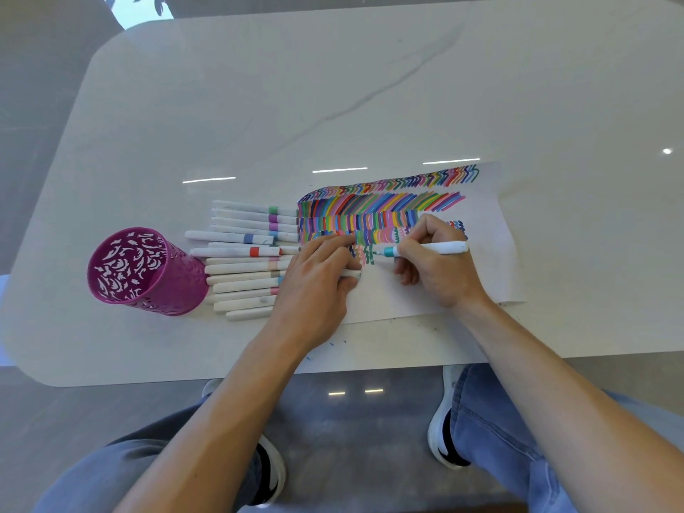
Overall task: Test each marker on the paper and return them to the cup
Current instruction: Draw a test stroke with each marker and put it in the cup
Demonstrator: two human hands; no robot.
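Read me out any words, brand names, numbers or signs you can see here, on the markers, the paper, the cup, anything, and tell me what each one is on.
None can be read.
Paper: coloured test strokes only, no words.
Loose markers, and the marker in the right hand: no legible print.
Cap under the left hand thumb: nothing legible.
Cup: cut-out pattern, no lettering.

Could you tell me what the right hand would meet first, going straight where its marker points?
Likely the left hand, which pinches a cap, its fingers on the paper just beyond the marker tip; height is unclear.
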